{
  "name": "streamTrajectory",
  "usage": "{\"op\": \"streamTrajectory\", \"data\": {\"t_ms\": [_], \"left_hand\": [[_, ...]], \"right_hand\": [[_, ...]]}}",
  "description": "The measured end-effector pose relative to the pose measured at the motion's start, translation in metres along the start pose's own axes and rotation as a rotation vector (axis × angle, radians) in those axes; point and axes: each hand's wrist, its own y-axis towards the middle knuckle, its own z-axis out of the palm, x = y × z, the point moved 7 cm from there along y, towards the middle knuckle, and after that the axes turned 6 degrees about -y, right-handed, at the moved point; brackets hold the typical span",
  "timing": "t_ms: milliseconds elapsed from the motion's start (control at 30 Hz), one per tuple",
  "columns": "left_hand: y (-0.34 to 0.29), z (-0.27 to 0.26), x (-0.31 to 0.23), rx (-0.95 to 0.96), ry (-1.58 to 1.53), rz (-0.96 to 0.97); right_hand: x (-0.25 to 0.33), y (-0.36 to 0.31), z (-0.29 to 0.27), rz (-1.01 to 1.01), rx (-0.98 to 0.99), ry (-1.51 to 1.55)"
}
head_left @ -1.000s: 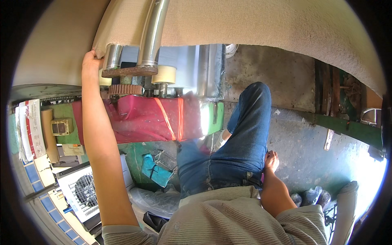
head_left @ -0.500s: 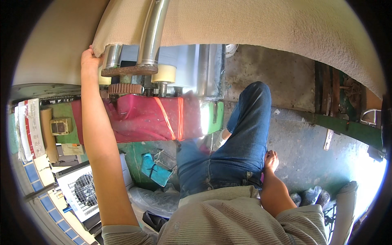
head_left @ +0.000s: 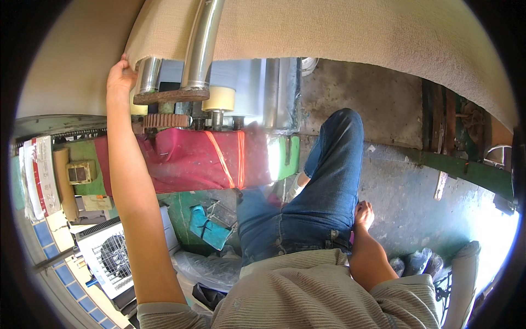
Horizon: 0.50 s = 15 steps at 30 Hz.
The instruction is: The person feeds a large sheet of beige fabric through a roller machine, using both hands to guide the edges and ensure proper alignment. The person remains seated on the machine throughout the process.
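down at the bottom edge there's the person's own striped shirt (head_left: 307, 296), and just above it the blue jeans (head_left: 318, 219), one leg stretching up and away toward the concrete floor (head_left: 394, 164). the right hand (head_left: 363, 214) sits low, resting against the hip of those jeans, fingers curled in loosely; nothing visible in it, and whether it grips anything i cannot tell. out on the left, close in, a white fan unit with a black grille (head_left: 112, 257) and a teal bag (head_left: 207, 227) lying by the green base of the machine.

moving out: the left forearm runs long and straight up the left side of the view, crossing in front of a red cover (head_left: 192, 159) strapped with orange bands on the machine's side. above that cover, a brown toothed gear (head_left: 164, 120) and a rusty round flange (head_left: 170, 97), with a cream-coloured roller end (head_left: 219, 98) just beside them.

and at the far reach, the left hand (head_left: 120, 77) is up at the corner of the beige fabric sheet (head_left: 339, 38), fingers closed on its left edge right where it hangs over the shiny metal rollers (head_left: 203, 46). the sheet sweeps across the whole top of the view, draped over those rollers, curving down toward the right above a green frame rail (head_left: 466, 172).
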Motion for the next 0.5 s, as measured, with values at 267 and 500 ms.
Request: {"op": "streamTrajectory", "data": {"t_ms": [267, 500], "left_hand": [[0.011, -0.036, -0.005, -0.248, -0.169, 0.054], [-0.047, 0.026, 0.009, -0.040, 0.121, -0.023]], "right_hand": [[0.000, 0.000, -0.001, 0.013, 0.010, 0.020], [0.000, 0.000, 0.000, 0.018, 0.010, 0.005]]}}
